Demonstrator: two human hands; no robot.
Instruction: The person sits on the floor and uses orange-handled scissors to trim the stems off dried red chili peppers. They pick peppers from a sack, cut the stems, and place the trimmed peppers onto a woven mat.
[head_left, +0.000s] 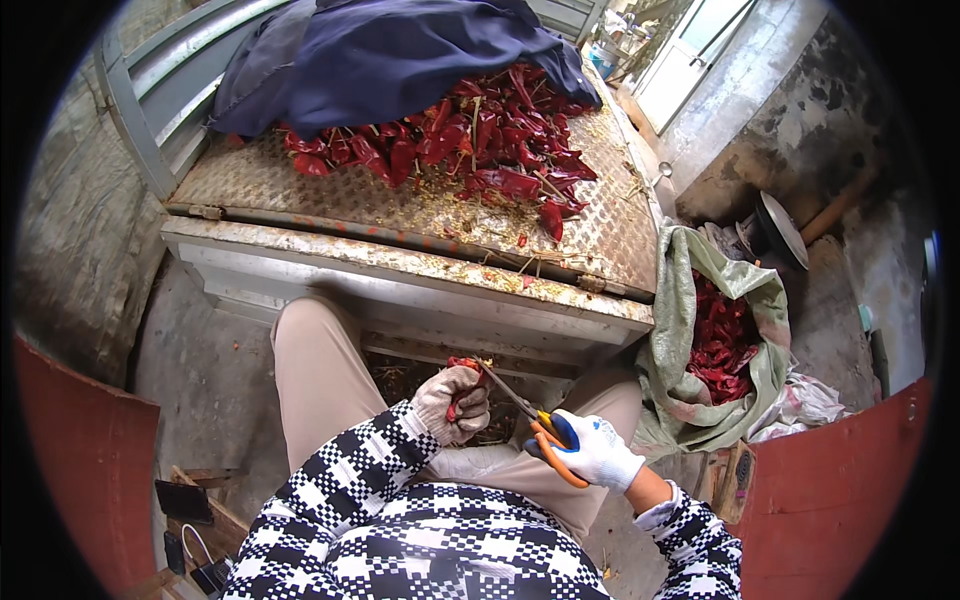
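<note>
My left hand (454, 405), in a worn off-white work glove, is closed around a dried red chili pepper (463, 364) whose top end shows above the fingers. In a white glove with blue-coated fingers, my right hand (596, 450) grips scissors (553, 448) with orange and yellow handles. Their blades (507, 388) point up and left, with the tips at the pepper's top end. Whether the blades touch the pepper is hard to tell. Beyond my knees, a heap of dried red chili peppers (442, 139) lies on a textured metal truck bed (247, 184), partly beneath a dark blue cloth (390, 64).
At the right stands a green woven sack (671, 375) holding red pepper pieces (724, 337). The truck bed's hinged edge (405, 259) runs across in front of my knees, strewn with seeds. Reddish-brown panels (832, 465) flank me. A dark device (184, 501) sits at lower left.
</note>
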